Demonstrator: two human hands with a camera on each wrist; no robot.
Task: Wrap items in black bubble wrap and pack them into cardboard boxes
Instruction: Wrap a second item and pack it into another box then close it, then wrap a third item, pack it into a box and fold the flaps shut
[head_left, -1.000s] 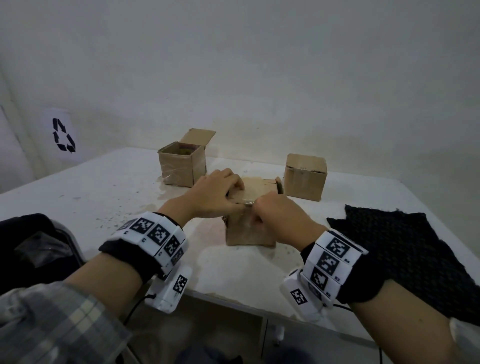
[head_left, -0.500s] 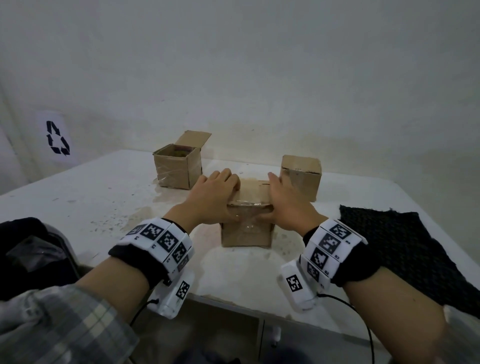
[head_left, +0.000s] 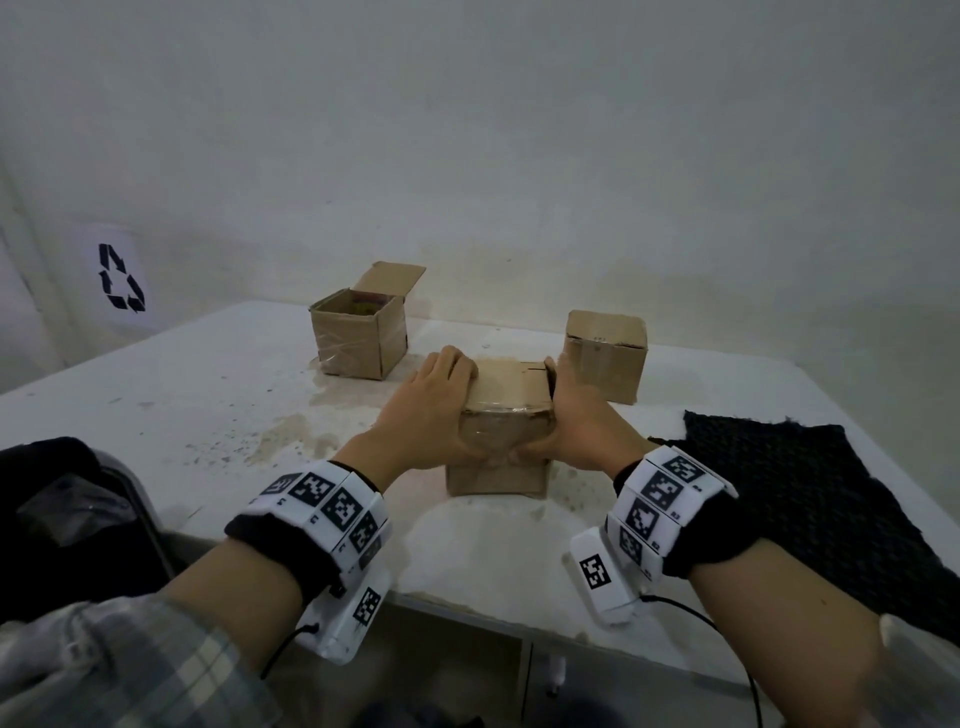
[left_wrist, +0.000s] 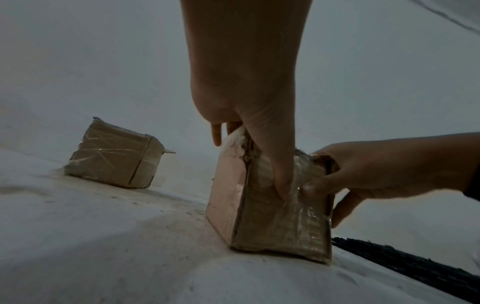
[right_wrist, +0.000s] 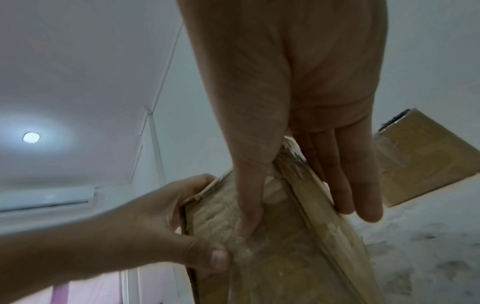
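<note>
A closed, taped cardboard box (head_left: 506, 385) stands on the white table (head_left: 182, 384) in front of me. My left hand (head_left: 431, 410) grips its left side, fingers over the top edge and thumb on the taped front face. My right hand (head_left: 582, 421) grips the right side, thumb on the same face; in the left wrist view the two thumbs nearly meet on the box (left_wrist: 280, 222). The black bubble wrap (head_left: 810, 499) lies flat to the right, untouched. What the box holds is hidden.
An open box (head_left: 358, 338) with its flap up stands at the back left. A closed box (head_left: 605, 358) sits behind my right hand. A dark bag (head_left: 62, 509) lies at the near left, off the table. The wall is close behind.
Both hands slid from the top front edge of the box out to its sides, and the thumbs came down onto the front face. The box stayed in place.
</note>
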